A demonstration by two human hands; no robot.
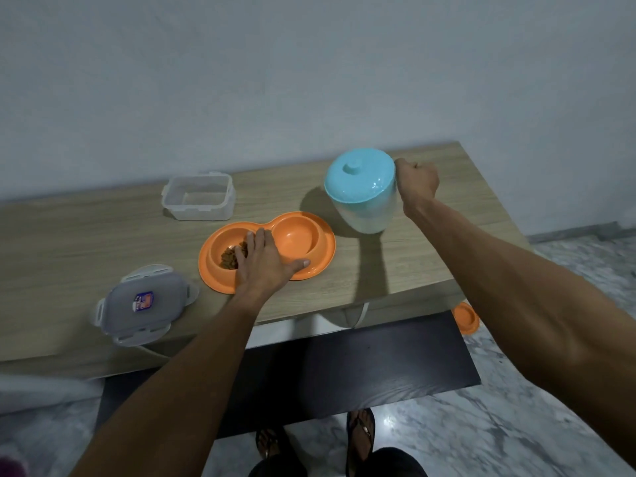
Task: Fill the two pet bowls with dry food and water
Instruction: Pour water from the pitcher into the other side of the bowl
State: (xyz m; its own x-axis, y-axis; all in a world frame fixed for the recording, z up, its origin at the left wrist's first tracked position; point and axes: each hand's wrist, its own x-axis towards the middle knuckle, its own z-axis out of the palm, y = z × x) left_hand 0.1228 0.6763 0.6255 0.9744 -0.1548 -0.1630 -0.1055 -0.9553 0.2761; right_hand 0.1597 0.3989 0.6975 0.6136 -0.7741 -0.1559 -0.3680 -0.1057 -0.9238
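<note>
An orange double pet bowl (321,251) sits in the middle of the wooden table. Its left well holds brown dry food (230,257); its right well looks empty. My left hand (266,263) lies flat across the bowl's middle, fingers spread, thumb on the near rim. A jug (361,189) with a light blue lid stands to the right of the bowl. My right hand (417,184) is closed in a fist at the jug's right side; the handle is hidden behind the hand.
An empty clear plastic container (199,197) stands behind the bowl. Its grey clip lid (142,304) lies near the table's (69,242) front left edge. Another orange bowl (465,317) lies on the floor at the right. A dark mat and my feet are below.
</note>
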